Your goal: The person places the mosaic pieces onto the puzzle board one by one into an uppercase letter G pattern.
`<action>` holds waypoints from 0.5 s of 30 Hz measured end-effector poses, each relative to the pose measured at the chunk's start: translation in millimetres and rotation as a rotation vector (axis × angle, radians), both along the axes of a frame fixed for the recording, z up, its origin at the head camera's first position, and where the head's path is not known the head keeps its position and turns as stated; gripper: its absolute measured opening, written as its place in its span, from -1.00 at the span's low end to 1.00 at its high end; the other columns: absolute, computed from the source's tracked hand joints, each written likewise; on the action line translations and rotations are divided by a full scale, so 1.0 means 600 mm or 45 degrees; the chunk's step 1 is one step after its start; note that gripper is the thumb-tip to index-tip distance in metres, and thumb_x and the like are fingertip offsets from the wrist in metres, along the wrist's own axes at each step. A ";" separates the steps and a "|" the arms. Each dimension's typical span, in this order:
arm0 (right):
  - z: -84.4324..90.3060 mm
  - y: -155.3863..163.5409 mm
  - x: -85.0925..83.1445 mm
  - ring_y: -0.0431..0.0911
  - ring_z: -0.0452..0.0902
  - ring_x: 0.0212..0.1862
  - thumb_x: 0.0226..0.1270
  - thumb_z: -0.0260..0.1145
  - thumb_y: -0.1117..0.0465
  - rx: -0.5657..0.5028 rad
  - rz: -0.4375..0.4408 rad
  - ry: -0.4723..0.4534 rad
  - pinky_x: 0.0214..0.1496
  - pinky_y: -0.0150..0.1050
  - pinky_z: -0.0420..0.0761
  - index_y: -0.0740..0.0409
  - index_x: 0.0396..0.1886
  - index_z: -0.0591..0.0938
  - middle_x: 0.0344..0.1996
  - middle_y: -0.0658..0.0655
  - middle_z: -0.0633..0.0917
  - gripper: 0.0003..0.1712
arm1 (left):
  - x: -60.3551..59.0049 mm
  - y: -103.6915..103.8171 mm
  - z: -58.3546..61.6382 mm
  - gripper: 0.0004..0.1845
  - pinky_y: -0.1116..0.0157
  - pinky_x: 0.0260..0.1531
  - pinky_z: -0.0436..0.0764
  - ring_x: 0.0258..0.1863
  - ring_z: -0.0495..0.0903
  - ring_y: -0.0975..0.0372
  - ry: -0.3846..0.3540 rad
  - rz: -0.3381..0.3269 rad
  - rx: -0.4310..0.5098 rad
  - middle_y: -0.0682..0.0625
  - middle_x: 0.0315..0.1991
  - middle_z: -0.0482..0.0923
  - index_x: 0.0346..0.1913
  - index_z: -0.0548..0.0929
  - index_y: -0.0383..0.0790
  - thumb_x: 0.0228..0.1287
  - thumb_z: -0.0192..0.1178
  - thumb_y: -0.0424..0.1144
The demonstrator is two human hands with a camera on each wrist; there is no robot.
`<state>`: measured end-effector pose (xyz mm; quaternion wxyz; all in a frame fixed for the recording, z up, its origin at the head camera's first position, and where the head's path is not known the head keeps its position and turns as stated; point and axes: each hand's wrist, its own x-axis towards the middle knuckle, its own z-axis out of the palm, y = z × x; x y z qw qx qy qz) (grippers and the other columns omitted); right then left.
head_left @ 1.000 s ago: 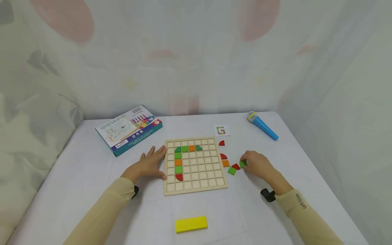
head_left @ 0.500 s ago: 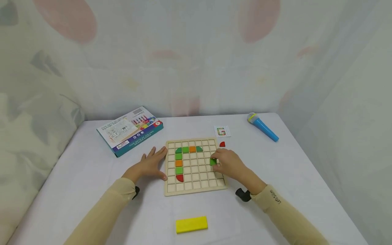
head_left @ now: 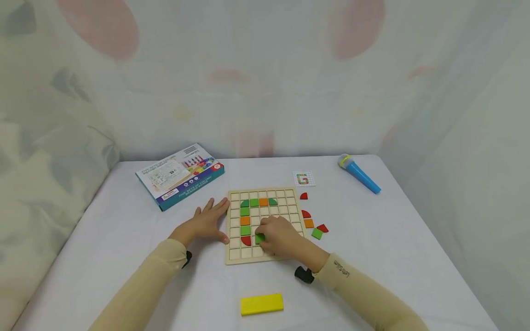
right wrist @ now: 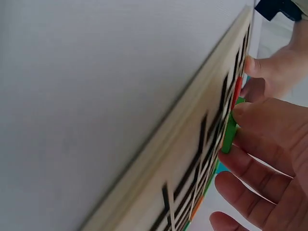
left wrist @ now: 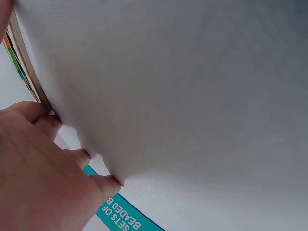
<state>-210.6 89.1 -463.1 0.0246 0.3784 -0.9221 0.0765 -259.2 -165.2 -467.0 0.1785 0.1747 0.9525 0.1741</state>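
Observation:
My right hand (head_left: 282,236) pinches a green square tile (right wrist: 230,132) between thumb and fingers, low over the wooden grid board (head_left: 234,253). In the head view the tile is just right of a red quarter-round tile (head_left: 246,241) set in the board. Above that red piece, green and orange squares form a column, and a row runs right along the top to a dark green quarter-round tile (head_left: 272,202). My left hand (head_left: 203,226) lies with fingers spread, its thumb and fingertips at the board's left edge. In the left wrist view its fingers (left wrist: 77,156) touch the white cloth.
Right of the board lie red quarter-round pieces (head_left: 304,196), an orange square (head_left: 308,223) and a green square (head_left: 317,233). Behind them is a pattern card (head_left: 304,179). A game box (head_left: 180,177) stands back left, a toy microphone (head_left: 359,174) back right, a yellow block (head_left: 262,305) in front.
My right hand has carried the green square tile from the loose pieces leftward across the board to beside the red quarter-round tile. The left hand has stayed at the board's edge.

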 end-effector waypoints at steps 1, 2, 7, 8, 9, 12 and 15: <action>0.000 -0.002 0.000 -0.25 0.39 -0.32 0.12 0.33 0.10 0.006 -0.001 -0.005 -0.34 -0.38 0.42 -0.04 -0.17 0.69 -0.33 -0.13 0.59 -0.75 | 0.000 0.000 0.001 0.32 -0.32 0.19 -0.30 0.41 -0.38 -0.14 0.000 0.001 0.001 -0.04 0.48 -0.21 0.46 -0.05 -0.12 -0.42 0.47 0.22; -0.001 -0.003 0.000 -0.25 0.40 -0.31 0.12 0.32 0.10 0.008 0.000 -0.008 -0.35 -0.37 0.42 -0.04 -0.16 0.69 -0.33 -0.13 0.59 -0.75 | 0.000 0.000 0.000 0.32 -0.32 0.18 -0.30 0.40 -0.37 -0.14 0.001 0.000 0.001 -0.04 0.48 -0.21 0.46 -0.05 -0.12 -0.42 0.47 0.22; -0.001 -0.010 0.002 -0.25 0.40 -0.34 0.12 0.33 0.11 -0.003 0.009 -0.014 -0.37 -0.37 0.40 -0.05 -0.17 0.70 -0.36 -0.14 0.58 -0.76 | -0.001 0.000 -0.001 0.33 -0.32 0.19 -0.30 0.41 -0.38 -0.14 -0.001 0.003 -0.005 -0.04 0.48 -0.21 0.46 -0.05 -0.11 -0.43 0.46 0.24; -0.001 -0.011 0.002 -0.25 0.40 -0.34 0.12 0.33 0.12 -0.005 0.009 -0.018 -0.37 -0.37 0.40 -0.05 -0.17 0.70 -0.36 -0.14 0.57 -0.76 | -0.002 0.000 -0.001 0.33 -0.32 0.19 -0.30 0.41 -0.38 -0.14 -0.001 0.002 -0.007 -0.04 0.48 -0.21 0.46 -0.05 -0.11 -0.43 0.46 0.24; 0.000 -0.012 0.003 -0.25 0.40 -0.34 0.12 0.33 0.12 -0.011 0.010 -0.022 -0.36 -0.37 0.40 -0.05 -0.17 0.70 -0.36 -0.14 0.57 -0.76 | -0.002 0.000 -0.002 0.33 -0.32 0.19 -0.30 0.41 -0.38 -0.14 -0.002 0.004 -0.007 -0.03 0.48 -0.21 0.46 -0.05 -0.10 -0.43 0.46 0.24; 0.000 -0.014 0.003 -0.26 0.40 -0.34 0.12 0.33 0.13 -0.027 0.010 -0.043 -0.35 -0.37 0.41 -0.05 -0.17 0.71 -0.36 -0.14 0.57 -0.76 | -0.002 0.000 -0.003 0.33 -0.32 0.19 -0.29 0.41 -0.37 -0.14 0.000 0.004 -0.007 -0.03 0.48 -0.21 0.46 -0.05 -0.10 -0.43 0.45 0.25; 0.001 -0.015 0.004 -0.25 0.40 -0.34 0.12 0.33 0.13 -0.027 0.008 -0.055 -0.35 -0.37 0.40 -0.05 -0.18 0.71 -0.36 -0.14 0.57 -0.77 | -0.002 0.000 -0.003 0.33 -0.33 0.18 -0.29 0.40 -0.37 -0.15 0.003 0.002 -0.006 -0.04 0.48 -0.21 0.46 -0.05 -0.11 -0.43 0.46 0.24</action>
